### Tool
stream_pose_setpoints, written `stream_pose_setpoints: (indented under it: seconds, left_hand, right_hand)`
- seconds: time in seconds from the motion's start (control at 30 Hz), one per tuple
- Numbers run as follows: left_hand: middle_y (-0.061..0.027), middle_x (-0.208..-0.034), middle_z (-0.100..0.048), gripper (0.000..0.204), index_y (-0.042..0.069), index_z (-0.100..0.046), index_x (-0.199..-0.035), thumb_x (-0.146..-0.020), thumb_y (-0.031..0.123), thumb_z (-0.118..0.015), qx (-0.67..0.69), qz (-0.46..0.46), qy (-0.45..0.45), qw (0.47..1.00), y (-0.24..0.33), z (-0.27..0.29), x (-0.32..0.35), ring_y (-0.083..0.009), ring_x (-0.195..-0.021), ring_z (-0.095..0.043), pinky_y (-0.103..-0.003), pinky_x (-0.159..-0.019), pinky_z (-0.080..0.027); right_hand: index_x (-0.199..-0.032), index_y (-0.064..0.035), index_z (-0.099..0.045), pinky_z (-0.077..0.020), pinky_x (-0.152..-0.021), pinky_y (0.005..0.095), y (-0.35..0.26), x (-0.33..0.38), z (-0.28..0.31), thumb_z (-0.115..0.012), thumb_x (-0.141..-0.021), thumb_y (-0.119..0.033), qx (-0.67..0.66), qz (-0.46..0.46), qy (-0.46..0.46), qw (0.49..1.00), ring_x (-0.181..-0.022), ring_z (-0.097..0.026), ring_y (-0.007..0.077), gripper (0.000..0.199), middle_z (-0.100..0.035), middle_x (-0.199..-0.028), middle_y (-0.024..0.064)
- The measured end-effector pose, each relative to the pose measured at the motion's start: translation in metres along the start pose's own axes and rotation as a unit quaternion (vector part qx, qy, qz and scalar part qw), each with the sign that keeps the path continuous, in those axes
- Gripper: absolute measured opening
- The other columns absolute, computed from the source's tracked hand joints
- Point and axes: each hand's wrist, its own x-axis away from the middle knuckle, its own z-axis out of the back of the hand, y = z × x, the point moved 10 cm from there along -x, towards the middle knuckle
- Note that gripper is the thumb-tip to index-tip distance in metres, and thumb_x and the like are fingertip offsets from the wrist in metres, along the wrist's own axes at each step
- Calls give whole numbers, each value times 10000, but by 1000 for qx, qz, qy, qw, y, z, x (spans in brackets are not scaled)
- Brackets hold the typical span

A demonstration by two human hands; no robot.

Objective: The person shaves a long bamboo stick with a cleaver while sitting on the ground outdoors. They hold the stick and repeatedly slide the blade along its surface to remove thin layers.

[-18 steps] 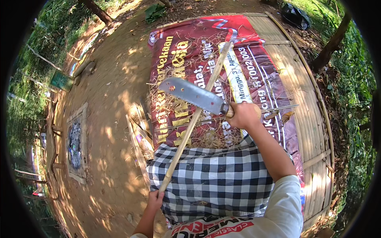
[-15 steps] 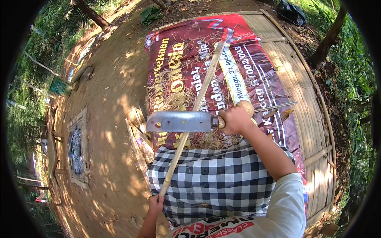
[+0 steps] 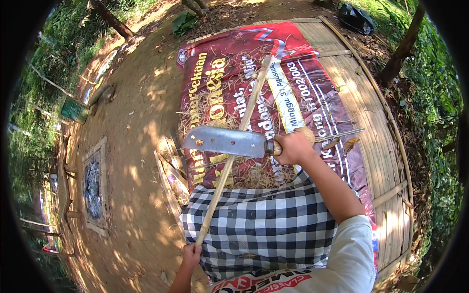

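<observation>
A long, pale bamboo strip [image 3: 215, 205] runs diagonally from my lap out over a maroon printed banner [image 3: 303, 39]. My left hand [image 3: 191, 255] is closed around its near end. In my right hand [image 3: 292, 147] is the wooden handle of a broad-bladed machete [image 3: 220, 141], gripped in a fist. The grey blade has several holes and points left, lying across the middle of the strip. Whether its edge bites into the bamboo cannot be seen. Curly shavings [image 3: 256, 176] are scattered over the banner. A black-and-white checked cloth [image 3: 264, 217] covers my lap.
Beneath the banner is a slatted bamboo platform [image 3: 371, 102]. A rounded pale object [image 3: 307, 134] and thin sticks [image 3: 349, 133] lie beyond my right hand. Split wood pieces [image 3: 168, 171] rest at the platform's left side. On the dirt ground is a framed ash patch [image 3: 93, 183].
The machete has shifted slightly to the right along with my right hand, and its tip has swung a little away from me. The strip and my left hand stay nearly in place.
</observation>
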Motion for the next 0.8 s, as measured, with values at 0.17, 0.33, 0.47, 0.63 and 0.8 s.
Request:
stream_pose_setpoints:
  seconds: [0.17, 0.33, 0.47, 0.63, 0.8]
  left_hand:
    - [-36, -523, -442, 359, -13, -530, -662, -884, 252, -627, -6, 1, 0, 1000, -2, -2, -5, -103, -501, -407, -317, -460, -345]
    - [-42, -503, -427, 397, -17, -510, -639, -888, 269, -628, 0, 7, -14, 1000, -9, -4, -10, -113, -489, -386, -333, -454, -336]
    - [-50, -489, -404, 439, -13, -493, -618, -896, 304, -615, 7, -9, 3, 1000, -12, -3, -5, -114, -487, -377, -337, -451, -333]
    - [-52, -494, -411, 436, -15, -504, -635, -899, 317, -601, 3, -14, 6, 1000, -5, -3, -8, -113, -493, -385, -331, -455, -340]
    - [-42, -496, -407, 419, -8, -516, -645, -903, 315, -588, 2, -10, 16, 1000, -1, -3, -6, -116, -488, -393, -332, -459, -346]
  right_hand:
    - [-807, -86, -683, -537, -666, 443, 113, -1, 42, -664, -660, -361, -16, -225, 86, 970, -686, -670, 338, 313, -671, -717, 187]
    - [-841, -22, -657, -532, -712, 474, 84, 15, 26, -671, -693, -378, -7, -239, 82, 968, -725, -664, 383, 386, -665, -744, 220]
    - [-840, -21, -645, -531, -710, 467, 62, 14, 49, -691, -681, -363, -60, -230, 132, 962, -732, -659, 389, 380, -657, -735, 217]
    - [-836, -19, -640, -527, -696, 461, 50, 20, 54, -707, -648, -315, -150, -236, 139, 950, -695, -651, 389, 357, -647, -704, 204]
    - [-836, -42, -648, -520, -627, 446, -15, 14, 16, -699, -643, -332, -46, -54, 26, 997, -640, -649, 353, 352, -642, -648, 157]
